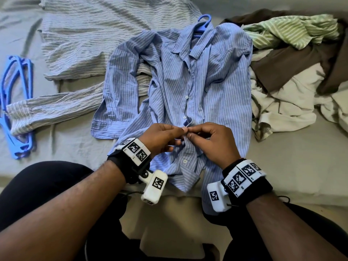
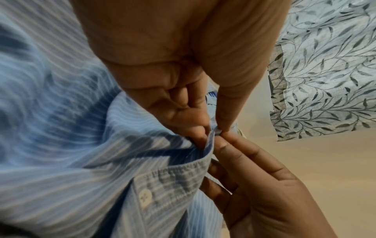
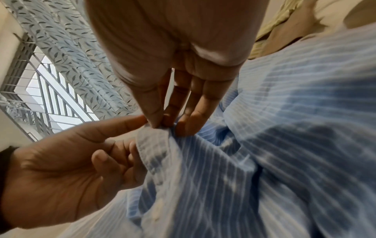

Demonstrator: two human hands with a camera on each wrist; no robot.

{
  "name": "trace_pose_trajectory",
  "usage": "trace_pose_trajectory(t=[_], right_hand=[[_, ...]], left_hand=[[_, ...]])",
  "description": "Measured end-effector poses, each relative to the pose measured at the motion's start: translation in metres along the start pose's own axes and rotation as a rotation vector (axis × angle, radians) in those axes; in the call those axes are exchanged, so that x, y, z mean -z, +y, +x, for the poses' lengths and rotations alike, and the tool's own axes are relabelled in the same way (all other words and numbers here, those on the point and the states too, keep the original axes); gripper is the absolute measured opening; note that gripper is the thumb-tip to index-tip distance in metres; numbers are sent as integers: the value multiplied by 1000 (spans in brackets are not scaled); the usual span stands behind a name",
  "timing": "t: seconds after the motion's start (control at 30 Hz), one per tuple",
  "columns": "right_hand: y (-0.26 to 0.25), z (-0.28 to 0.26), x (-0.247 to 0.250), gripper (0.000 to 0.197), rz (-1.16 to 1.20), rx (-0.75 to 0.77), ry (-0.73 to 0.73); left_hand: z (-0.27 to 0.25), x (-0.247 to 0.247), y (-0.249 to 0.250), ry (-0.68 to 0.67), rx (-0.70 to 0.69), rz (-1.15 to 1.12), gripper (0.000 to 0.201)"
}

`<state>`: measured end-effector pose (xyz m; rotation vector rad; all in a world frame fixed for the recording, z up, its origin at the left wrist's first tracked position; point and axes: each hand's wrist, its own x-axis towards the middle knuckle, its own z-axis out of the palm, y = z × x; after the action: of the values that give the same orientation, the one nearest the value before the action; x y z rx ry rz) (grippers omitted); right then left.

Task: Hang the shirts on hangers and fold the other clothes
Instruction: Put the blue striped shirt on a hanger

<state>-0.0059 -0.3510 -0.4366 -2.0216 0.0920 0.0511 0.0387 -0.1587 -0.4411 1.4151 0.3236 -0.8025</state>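
- Pinching the front placket [image 1: 185,129] of a blue striped shirt [image 1: 207,81], both hands are meeting fingertip to fingertip at the shirt's centre line.
- The left hand [image 1: 160,137] is closing thumb and forefinger on the placket edge from the left; the right hand [image 1: 211,140] is doing the same from the right. Neither hand is nearer: they are touching each other over the same spot.
- The left wrist view is showing the cloth edge caught between the fingertips [image 2: 205,136] of the left hand, with a white button [image 2: 144,197] lower on the same strip, not yet reached.
- The shirt is lying face up on a bed [image 1: 75,147], directly ahead of the hands. Its long axis is running away from the person: collar [image 1: 188,46] far, hem hanging over the bed's near edge.
- A blue hanger [image 1: 202,23] is already inside the shirt, its hook poking out past the collar and pointing away.
- Judging from this, the person is buttoning the front, and the next button lies nearer the person, along that same axis.
- A grey striped shirt [image 1: 84,34] is lying flat to the left, with spare blue hangers [image 1: 17,102] beyond its sleeve.
- A heap of unsorted clothes [image 1: 291,72] is sitting to the right, just beside the blue shirt.
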Motion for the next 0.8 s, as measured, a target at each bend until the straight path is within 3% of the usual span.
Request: trace_pose_trajectory(t=[0.33, 0.5, 0.8], right_hand=[[3, 5, -6, 14, 389, -363, -73], [-3, 3, -8, 14, 528, -385, -77], [-6, 2, -14, 7, 478, -376, -102]], left_hand=[[1, 2, -3, 9, -64, 116, 12], [-1, -1, 0, 2, -39, 11, 15], [-1, 1, -5, 41, -41, -18, 20]])
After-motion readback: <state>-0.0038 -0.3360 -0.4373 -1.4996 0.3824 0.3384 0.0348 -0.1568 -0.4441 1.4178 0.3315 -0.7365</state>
